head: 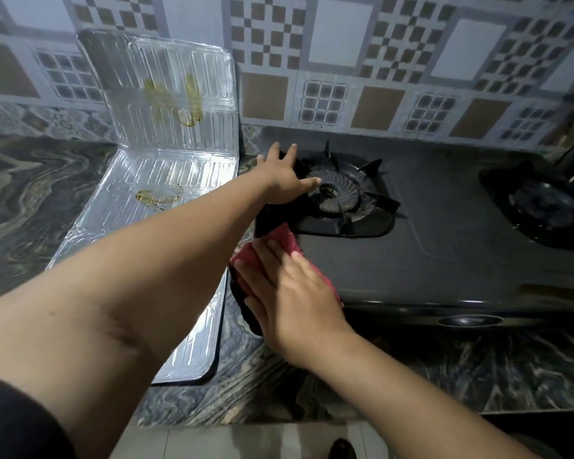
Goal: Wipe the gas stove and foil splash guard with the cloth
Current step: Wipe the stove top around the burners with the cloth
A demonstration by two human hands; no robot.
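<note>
Right now the right hand [289,286] is pressing the cloth [284,238] flat, fingers spread, on the gas stove [444,260] front-left of the burner [335,193], while the open left hand [284,178] is bracing empty at its left edge, the stained foil splash guard [166,134] lying further left, nearer that hand.

A dark marbled countertop [30,200] with pale swirling veins spans the lower part of the view. Behind it rises a wall [378,61] tiled in grey, white and brown checkered and square patterns. Below the countertop's front edge, a pale tiled floor [229,442] shows.
</note>
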